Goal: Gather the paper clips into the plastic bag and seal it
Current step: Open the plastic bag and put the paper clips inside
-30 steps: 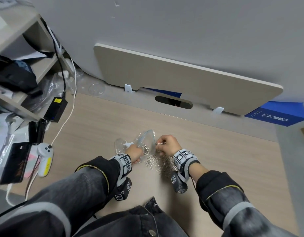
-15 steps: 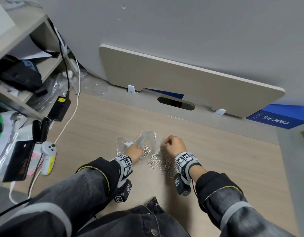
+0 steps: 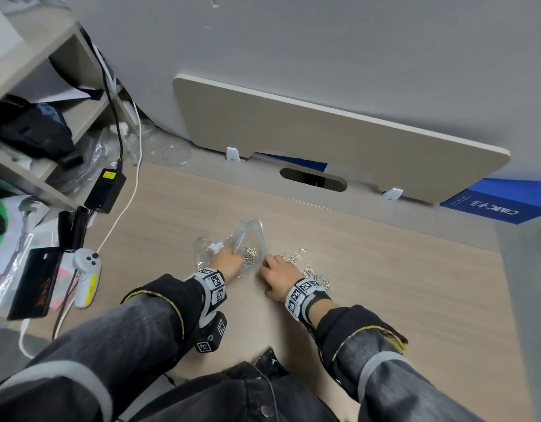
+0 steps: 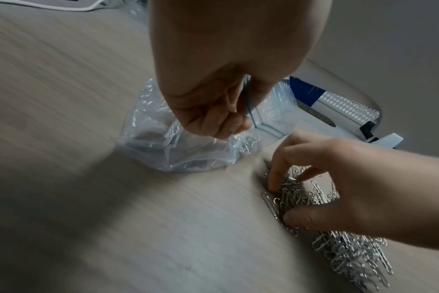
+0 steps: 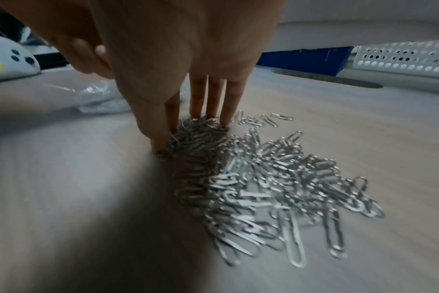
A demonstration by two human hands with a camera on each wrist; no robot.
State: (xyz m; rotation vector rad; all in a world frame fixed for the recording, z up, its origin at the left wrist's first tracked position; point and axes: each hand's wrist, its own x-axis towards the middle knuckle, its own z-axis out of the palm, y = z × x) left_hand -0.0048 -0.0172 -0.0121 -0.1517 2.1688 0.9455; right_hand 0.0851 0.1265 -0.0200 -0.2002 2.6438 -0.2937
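Observation:
A clear zip bag (image 3: 251, 237) lies on the wooden floor with its mouth held up; some paper clips (image 3: 249, 254) sit inside it. My left hand (image 3: 228, 263) pinches the bag's rim (image 4: 248, 111) between thumb and fingers. To the right of the bag lies a loose pile of silver paper clips (image 3: 316, 277), also plain in the right wrist view (image 5: 263, 188). My right hand (image 3: 277, 275) is down on the pile's near-left end, thumb and fingers (image 4: 273, 178) closed around a clump of clips (image 4: 291, 192). The bag (image 5: 100, 97) shows behind the hand.
A white controller (image 3: 86, 278), a black box (image 3: 34, 281), a black power adapter (image 3: 106, 190) and a white cable (image 3: 123, 208) lie at the left by a shelf (image 3: 25, 175). A beige board (image 3: 324, 132) leans on the wall; a blue box (image 3: 491, 205) sits at the right.
My right hand has left the bag's mouth and come down to the right onto the clip pile, closing on a clump. My left hand keeps the bag's rim.

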